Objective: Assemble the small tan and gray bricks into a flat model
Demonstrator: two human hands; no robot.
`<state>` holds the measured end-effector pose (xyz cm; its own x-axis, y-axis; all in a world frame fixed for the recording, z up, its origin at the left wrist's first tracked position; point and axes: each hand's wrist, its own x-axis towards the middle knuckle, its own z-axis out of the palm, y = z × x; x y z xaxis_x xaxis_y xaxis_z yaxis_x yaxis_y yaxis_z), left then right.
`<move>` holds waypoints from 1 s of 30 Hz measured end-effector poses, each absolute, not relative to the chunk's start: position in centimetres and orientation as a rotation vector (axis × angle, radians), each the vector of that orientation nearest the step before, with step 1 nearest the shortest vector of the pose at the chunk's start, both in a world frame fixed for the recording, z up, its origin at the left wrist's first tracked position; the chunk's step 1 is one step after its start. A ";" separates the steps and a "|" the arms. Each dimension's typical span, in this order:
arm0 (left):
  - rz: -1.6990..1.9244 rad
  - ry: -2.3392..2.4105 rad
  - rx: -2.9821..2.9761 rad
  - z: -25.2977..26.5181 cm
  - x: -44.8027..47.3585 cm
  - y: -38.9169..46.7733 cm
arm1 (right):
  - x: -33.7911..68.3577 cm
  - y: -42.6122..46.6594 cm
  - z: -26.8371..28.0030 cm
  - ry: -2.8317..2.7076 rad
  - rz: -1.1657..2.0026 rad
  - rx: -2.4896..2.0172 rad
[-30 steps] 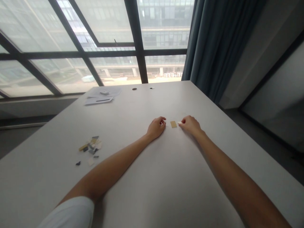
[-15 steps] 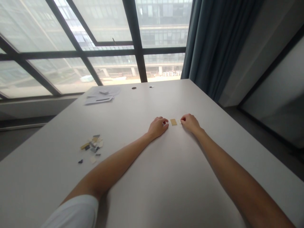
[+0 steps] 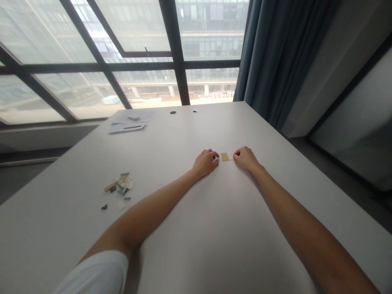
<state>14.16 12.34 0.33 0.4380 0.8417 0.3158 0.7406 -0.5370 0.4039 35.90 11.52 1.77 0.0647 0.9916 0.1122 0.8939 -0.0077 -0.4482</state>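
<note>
A small tan studded building plate (image 3: 224, 157) lies flat on the white table (image 3: 183, 228), between my two hands. Just left of it is my left hand (image 3: 206, 161), its thumb and fingers curved with a gap between them; I see nothing clearly held there. My right hand (image 3: 246, 157) is on the plate's other side, thumb and fingertips pinched on a small cream-white flat piece (image 3: 231, 157). That piece sits close against the plate's right edge; whether the two are joined I cannot tell. The fingers cover part of it.
To the left, by my forearm, is a loose pile of tan, grey, white and dark building pieces (image 3: 120, 187). Papers (image 3: 128, 127) lie at the table's far left corner. A round dark disc (image 3: 173, 112) and a small black-and-white thing (image 3: 195, 111) are near the back edge.
My left hand has shifted slightly right along with the tan plate. The white piece and plate are now closer together. My right hand has barely moved.
</note>
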 end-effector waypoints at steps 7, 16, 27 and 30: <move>0.733 1.366 2.474 0.3 14.1 12.4 | 35.8 11.5 1.8 -1.892 0.354 -1.870; 0.726 1.358 2.482 0.4 14.1 12.3 | 35.8 11.5 1.7 -1.885 0.387 -1.841; 0.719 1.356 2.472 0.4 14.0 12.4 | 35.8 11.5 1.5 -1.868 0.385 -1.847; 0.722 1.344 2.495 0.2 14.0 12.6 | 35.8 11.4 1.6 -1.865 0.389 -1.851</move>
<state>13.99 12.55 0.21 0.4622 0.8281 0.3172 0.7217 -0.5591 0.4081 35.75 11.43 1.63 0.0305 0.9903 0.1352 0.8539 0.0445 -0.5185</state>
